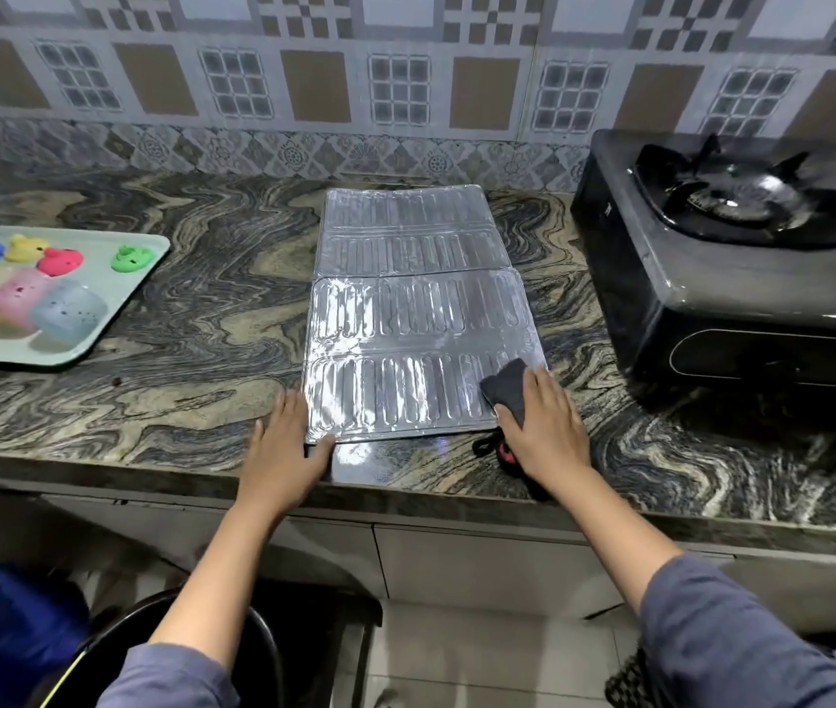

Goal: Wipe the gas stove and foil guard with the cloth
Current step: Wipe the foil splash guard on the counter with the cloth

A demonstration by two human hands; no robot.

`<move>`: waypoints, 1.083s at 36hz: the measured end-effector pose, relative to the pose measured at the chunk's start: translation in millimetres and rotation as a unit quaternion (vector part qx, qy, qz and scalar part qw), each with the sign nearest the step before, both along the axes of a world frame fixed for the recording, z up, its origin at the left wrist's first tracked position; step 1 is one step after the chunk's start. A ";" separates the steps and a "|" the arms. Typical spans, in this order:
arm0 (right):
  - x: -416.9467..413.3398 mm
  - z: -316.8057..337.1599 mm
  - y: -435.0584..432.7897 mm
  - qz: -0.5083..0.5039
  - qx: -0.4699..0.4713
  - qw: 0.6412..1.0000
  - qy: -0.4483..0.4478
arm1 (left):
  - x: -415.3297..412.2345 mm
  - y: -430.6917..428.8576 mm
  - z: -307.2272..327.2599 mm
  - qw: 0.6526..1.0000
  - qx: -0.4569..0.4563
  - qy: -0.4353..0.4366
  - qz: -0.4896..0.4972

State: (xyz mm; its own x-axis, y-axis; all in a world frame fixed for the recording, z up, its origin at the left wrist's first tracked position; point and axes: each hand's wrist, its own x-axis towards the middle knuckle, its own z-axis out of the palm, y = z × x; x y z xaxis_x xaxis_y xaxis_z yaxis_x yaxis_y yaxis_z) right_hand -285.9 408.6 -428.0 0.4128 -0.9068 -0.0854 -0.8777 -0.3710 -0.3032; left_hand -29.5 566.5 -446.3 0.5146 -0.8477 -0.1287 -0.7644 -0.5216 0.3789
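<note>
I see L hand (285,442) flat, pinning foil guard (421,344) corner to bench (201,309), prob. so it won't slide; R hand (544,432) fingers straight, presses cloth (507,384) on near-right edge.

Right of the foil guard (421,324), the gas stove (712,278) ran off the edge; the right hand (546,431) hid most of the cloth (507,388).

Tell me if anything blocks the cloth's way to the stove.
Nothing visible does: only bare swirled stone counter lies between the dark grey cloth under the right hand and the black gas stove.
</note>
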 end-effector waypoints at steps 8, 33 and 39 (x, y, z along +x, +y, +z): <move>0.2 10.2 7.1 -0.050 0.026 0.998 -0.029 | -24.2 1.1 1.4 0.997 -0.039 0.021 0.058; 20.5 35.1 -7.3 -0.066 0.097 0.964 -0.237 | -52.2 -9.2 14.8 0.980 -0.097 0.059 0.164; 23.7 64.5 -2.5 0.037 0.141 0.961 -0.234 | -53.0 -10.3 22.2 0.983 -0.079 0.049 0.157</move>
State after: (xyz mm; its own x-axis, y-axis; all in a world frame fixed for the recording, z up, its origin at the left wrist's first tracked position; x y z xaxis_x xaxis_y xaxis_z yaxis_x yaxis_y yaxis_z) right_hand -262.2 406.1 -363.5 0.5275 -0.8420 -0.1129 -0.5957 -0.2718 -0.7558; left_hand -82.5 556.2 -424.1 0.7464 -0.6618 -0.0698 -0.5305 -0.6550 0.5381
